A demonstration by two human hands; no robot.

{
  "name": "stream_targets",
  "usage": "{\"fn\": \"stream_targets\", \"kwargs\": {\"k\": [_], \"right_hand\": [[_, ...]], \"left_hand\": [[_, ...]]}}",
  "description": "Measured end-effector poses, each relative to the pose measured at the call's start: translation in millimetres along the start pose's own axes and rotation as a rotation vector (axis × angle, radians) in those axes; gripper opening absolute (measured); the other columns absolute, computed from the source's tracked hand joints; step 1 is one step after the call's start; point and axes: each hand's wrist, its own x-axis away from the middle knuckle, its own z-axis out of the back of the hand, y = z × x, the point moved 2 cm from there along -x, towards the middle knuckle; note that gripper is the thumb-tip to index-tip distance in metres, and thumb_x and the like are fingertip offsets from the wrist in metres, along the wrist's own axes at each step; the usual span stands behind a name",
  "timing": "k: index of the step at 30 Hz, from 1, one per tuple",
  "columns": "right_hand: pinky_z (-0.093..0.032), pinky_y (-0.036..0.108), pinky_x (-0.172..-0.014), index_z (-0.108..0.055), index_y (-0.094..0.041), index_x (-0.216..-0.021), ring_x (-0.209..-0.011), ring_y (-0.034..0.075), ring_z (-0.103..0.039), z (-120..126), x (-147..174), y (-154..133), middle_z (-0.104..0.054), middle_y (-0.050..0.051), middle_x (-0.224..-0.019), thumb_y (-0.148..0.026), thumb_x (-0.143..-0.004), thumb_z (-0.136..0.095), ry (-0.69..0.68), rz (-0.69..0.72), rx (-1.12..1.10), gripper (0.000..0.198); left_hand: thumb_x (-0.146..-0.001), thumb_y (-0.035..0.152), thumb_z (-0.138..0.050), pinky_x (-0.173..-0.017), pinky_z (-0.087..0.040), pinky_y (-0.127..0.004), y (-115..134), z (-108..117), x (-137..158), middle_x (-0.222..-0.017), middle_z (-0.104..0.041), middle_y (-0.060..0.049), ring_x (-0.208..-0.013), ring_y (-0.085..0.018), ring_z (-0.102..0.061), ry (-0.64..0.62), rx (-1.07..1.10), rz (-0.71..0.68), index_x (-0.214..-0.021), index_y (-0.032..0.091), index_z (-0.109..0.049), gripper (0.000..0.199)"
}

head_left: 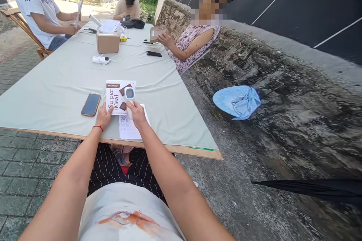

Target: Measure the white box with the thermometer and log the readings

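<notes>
My left hand point(104, 115) grips the lower left edge of a white and brown box point(112, 99) printed "NutriMotion Su-per Meal", thumb on its front. In my right hand point(137, 113) is a white and blue infrared thermometer point(129, 94), fingers wrapped round its handle. The thermometer stands over the right part of the box, its small screen facing me; whether they touch I cannot tell. Beneath the hands lies a printed paper sheet point(127, 130) near the table's front edge. A smartphone point(91, 104) with a brown case rests just left of my left hand.
A pale cloth covers the table point(56, 94). Farther back stand a cardboard box point(108, 43), a white device with a cable point(101, 60), and a black phone point(154, 54). Three people sit around the table. A blue cap point(237, 101) lies on the stone ledge at right.
</notes>
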Motion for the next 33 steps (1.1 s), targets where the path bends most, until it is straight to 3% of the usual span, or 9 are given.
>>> {"fn": "stream_targets", "kwargs": {"k": [10, 14, 18, 26, 33], "right_hand": [[-0.04, 0.027, -0.059, -0.062, -0.021, -0.078, -0.065, 0.015, -0.051, -9, 5, -5, -0.056, -0.002, -0.061, -0.071, -0.067, -0.066, -0.068, -0.033, -0.05, 0.052], [-0.032, 0.027, -0.05, -0.053, -0.022, -0.064, -0.053, 0.011, -0.04, -11, 17, -9, -0.05, -0.003, -0.056, -0.071, -0.06, -0.073, -0.101, -0.069, -0.217, 0.053], [-0.03, 0.027, -0.05, -0.053, -0.021, -0.063, -0.051, 0.01, -0.039, 1, 47, -7, -0.049, -0.004, -0.056, -0.067, -0.06, -0.075, -0.038, -0.106, -0.307, 0.052], [-0.042, 0.03, -0.071, -0.066, -0.019, -0.081, -0.074, 0.017, -0.055, 38, 107, 3, -0.064, -0.001, -0.075, -0.057, -0.06, -0.077, 0.186, -0.064, -0.196, 0.044], [-0.044, 0.03, -0.076, -0.068, -0.02, -0.086, -0.082, 0.02, -0.058, 45, 125, 8, -0.068, 0.001, -0.082, -0.054, -0.061, -0.077, 0.221, -0.078, -0.153, 0.043]], "left_hand": [[-0.093, 0.056, -0.05, -0.099, -0.047, -0.048, 1, 5, -3, -0.114, -0.066, -0.013, -0.109, -0.028, -0.061, 0.015, 0.146, 0.02, -0.123, 0.02, -0.056, 0.047], [-0.094, 0.055, -0.049, -0.099, -0.05, -0.044, 0, 10, -7, -0.125, -0.062, -0.014, -0.115, -0.026, -0.062, 0.004, 0.227, 0.018, -0.132, 0.022, -0.048, 0.05], [-0.093, 0.052, -0.051, -0.099, -0.051, -0.044, -7, 12, -13, -0.13, -0.057, -0.016, -0.115, -0.025, -0.062, 0.049, 0.244, 0.041, -0.14, 0.021, -0.034, 0.059], [-0.095, 0.046, -0.05, -0.114, -0.039, -0.047, -12, 6, -25, -0.143, -0.046, -0.02, -0.133, -0.026, -0.05, 0.099, 0.203, 0.034, -0.146, 0.02, -0.023, 0.064], [-0.092, 0.049, -0.052, -0.116, -0.036, -0.049, -14, 6, -27, -0.143, -0.044, -0.021, -0.133, -0.028, -0.048, 0.071, 0.206, -0.012, -0.146, 0.018, -0.022, 0.069]]}}
